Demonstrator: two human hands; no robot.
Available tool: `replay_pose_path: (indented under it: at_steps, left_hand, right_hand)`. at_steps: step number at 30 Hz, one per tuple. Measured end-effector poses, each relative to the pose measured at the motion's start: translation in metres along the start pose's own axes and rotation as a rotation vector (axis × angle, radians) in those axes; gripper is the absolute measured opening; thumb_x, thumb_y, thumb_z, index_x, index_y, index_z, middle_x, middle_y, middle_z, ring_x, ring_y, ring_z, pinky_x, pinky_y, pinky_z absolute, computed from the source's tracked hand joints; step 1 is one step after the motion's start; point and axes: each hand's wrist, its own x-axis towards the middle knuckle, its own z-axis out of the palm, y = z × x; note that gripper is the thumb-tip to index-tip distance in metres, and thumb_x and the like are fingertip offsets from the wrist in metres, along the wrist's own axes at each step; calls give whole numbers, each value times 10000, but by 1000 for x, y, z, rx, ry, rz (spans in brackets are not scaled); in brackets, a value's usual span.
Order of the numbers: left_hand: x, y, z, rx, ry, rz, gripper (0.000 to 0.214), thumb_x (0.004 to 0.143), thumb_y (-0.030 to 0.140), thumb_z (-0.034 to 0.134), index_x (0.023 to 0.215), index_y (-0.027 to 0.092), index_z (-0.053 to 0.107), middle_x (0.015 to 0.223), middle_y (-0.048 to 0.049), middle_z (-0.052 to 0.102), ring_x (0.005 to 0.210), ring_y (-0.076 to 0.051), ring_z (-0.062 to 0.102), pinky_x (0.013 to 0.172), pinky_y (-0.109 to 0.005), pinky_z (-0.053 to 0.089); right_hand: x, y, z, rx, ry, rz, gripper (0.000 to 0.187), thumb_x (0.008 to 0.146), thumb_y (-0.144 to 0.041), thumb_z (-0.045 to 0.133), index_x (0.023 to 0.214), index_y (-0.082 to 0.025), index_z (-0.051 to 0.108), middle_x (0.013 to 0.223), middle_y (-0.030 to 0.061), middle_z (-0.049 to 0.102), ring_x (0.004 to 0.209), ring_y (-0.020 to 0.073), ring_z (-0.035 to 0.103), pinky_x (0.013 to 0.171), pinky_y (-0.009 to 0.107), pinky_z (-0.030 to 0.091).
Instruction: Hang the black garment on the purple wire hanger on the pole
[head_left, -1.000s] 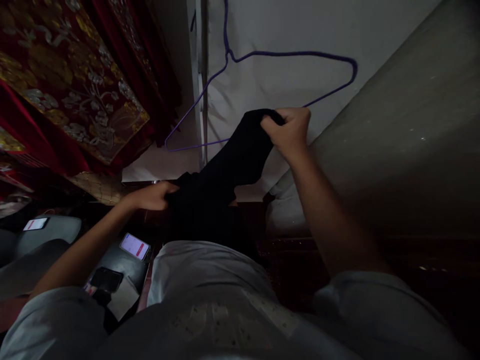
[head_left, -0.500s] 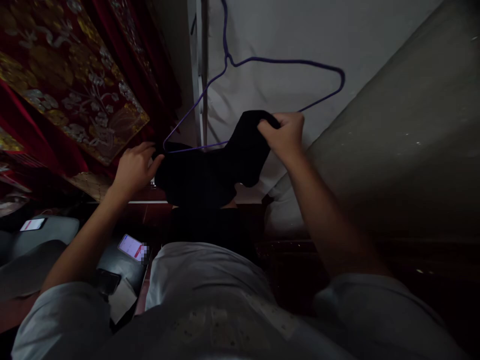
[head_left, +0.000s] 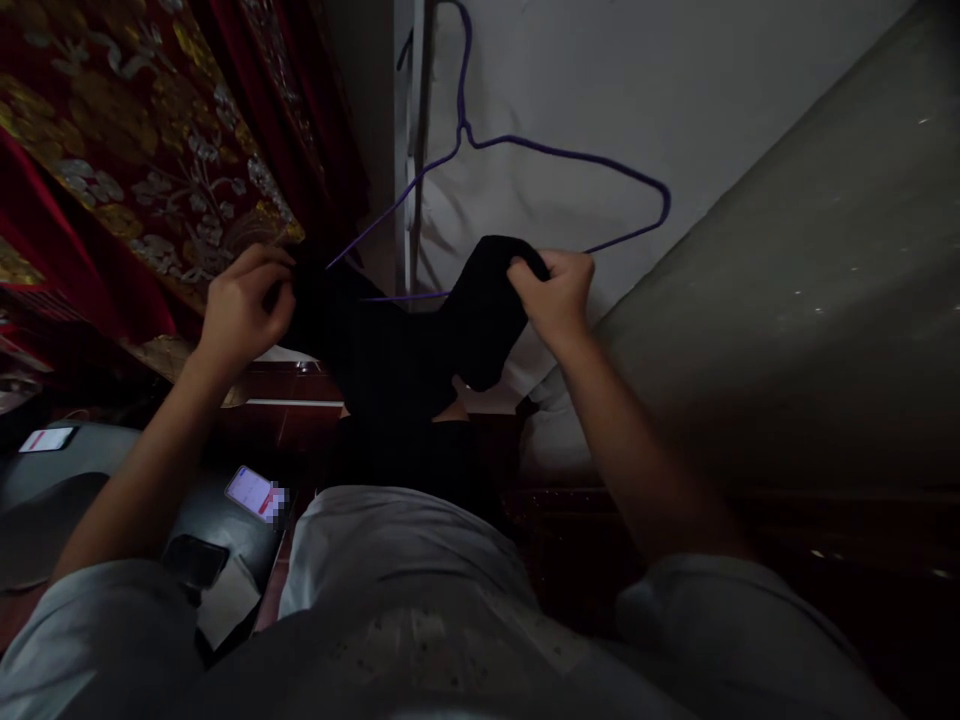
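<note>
A black garment (head_left: pixel 405 350) is stretched between my two hands, its exact kind hard to tell in the dim light. My left hand (head_left: pixel 251 305) pinches its upper left edge. At the other end, the fingers of my right hand (head_left: pixel 559 290) are closed round the raised right part, thumb in front. A thin purple clothes hanger (head_left: pixel 568 153) is upright behind the cloth. The garment covers the hanger's lower left corner and part of its bottom bar; its right corner sticks out bare above my right hand.
Red curtains with gold and silver patterns (head_left: pixel 202 150) hang at the left. A pale wall (head_left: pixel 735 60) is ahead, with a large greyish covered surface (head_left: pixel 795 330) on the right. A lit phone (head_left: pixel 253 492), a dark phone (head_left: pixel 196 562) and white paper (head_left: pixel 229 605) lie on a dark seat at lower left.
My left hand has moved left and up, drawing the garment's left edge out over the hanger's lower left corner. My right hand keeps its hold, slightly lower and further left.
</note>
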Motion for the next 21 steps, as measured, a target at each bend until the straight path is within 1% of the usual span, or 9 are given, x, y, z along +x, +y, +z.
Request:
replay_pose_path:
  at_steps: [4,8,10,12,15,17,18,19,21]
  left_hand:
    - [32,28,9,-109,-16,69,209,972,289,548,1169,252,610,1364,-78,580,1337,-287,498,1110,-469,437]
    - [72,35,30,-166,83,45,306,981,233,551,1285,266,527,1352,-60,545,1341,-242,417,1110,-428,398]
    - [87,25,42,-175,100,5,295,968,160,542,1250,246,526,1284,-52,560,1263,-212,426,1086,-403,386]
    - [96,10,52,-165,61,-25,252,953,86,501,1165,215,549,1183,-47,575,1151,-194,447,1064,-395,368]
    - [101,-8,57,-144,3,-19,272,927,7,449,1077,199,572,1086,-30,570,1049,-175,447,1037,-377,344]
    - [102,-16,53,-156,-5,9,282,903,-19,453,1031,197,580,1062,-22,563,1023,-162,442,1018,-359,339]
    - [103,-18,51,-173,-9,16,267,902,-15,463,1012,197,582,1048,-18,561,1016,-158,439,1014,-355,336]
    - [103,-20,49,-192,-10,15,242,908,1,475,1000,197,584,1036,-13,562,1017,-155,437,1017,-354,331]
    - [106,-22,47,-231,-6,7,184,931,52,501,998,199,591,1037,-2,570,1041,-151,435,1037,-354,325]
  right_hand:
    - [-20,-12,27,145,-72,98,451,850,-225,620,532,-206,300,555,-46,243,543,90,255,521,260,214]
    - [-38,-15,47,236,-151,70,315,919,-376,579,667,-197,522,625,-21,471,635,131,476,629,253,402]
    - [-40,-9,44,228,-68,36,272,953,-419,532,824,-197,624,761,21,612,789,173,603,775,288,483]
    - [-34,2,33,223,103,11,292,987,-412,465,977,-198,665,960,71,689,1006,204,663,945,340,494]
    - [-8,22,4,252,395,-9,298,987,-316,441,1111,-180,675,1206,119,686,1218,197,629,1111,381,429]
    - [17,31,-17,299,465,39,258,939,-195,493,1099,-151,690,1225,141,690,1191,182,633,1126,365,415]
    - [29,34,-26,336,400,104,230,915,-141,520,1057,-140,700,1187,146,705,1140,178,645,1099,355,431]
    - [40,34,-33,373,263,194,191,902,-108,544,1000,-134,706,1122,148,721,1076,179,656,1049,349,460]
    - [53,28,-39,400,-121,344,120,923,-122,588,883,-126,701,960,143,730,921,186,669,900,349,519]
